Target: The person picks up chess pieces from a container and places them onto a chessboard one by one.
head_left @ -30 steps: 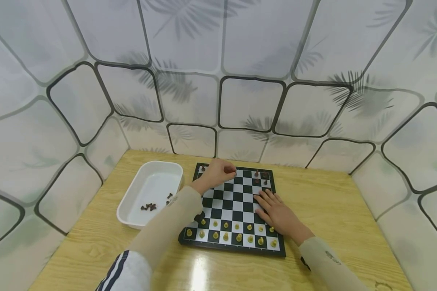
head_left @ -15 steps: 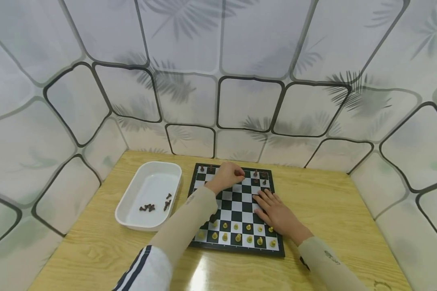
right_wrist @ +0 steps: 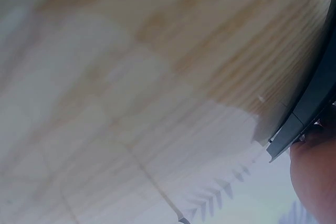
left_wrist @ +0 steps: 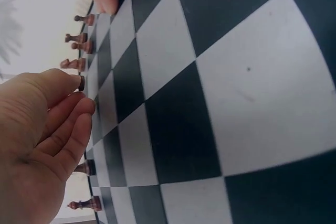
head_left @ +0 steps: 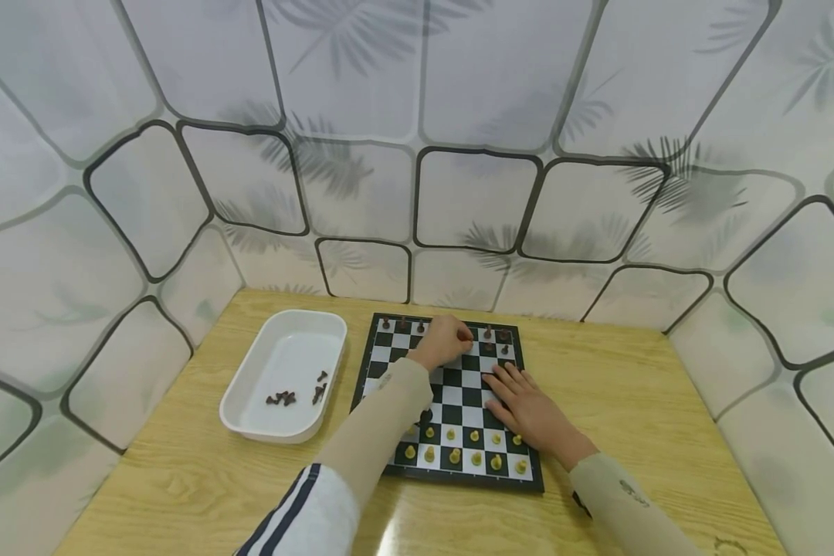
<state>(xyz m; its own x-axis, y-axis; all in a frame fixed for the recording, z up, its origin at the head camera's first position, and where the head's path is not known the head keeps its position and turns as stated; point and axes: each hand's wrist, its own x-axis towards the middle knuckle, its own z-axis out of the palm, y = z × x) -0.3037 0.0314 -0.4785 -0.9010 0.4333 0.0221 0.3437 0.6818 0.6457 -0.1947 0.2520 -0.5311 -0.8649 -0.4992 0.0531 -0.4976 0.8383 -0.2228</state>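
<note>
left hand (head_left: 446,340) pinches dark chess piece (left_wrist: 82,83) over far rows of chessboard (head_left: 452,394) | right hand (head_left: 528,407) rests at its right side, fingers spread | white tray (head_left: 292,359) left, brown pieces (head_left: 289,398) inside

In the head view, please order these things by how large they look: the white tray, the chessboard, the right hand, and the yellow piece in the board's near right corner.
Largest to smallest:
1. Chessboard
2. White tray
3. Right hand
4. Yellow piece, clearly smallest
</note>
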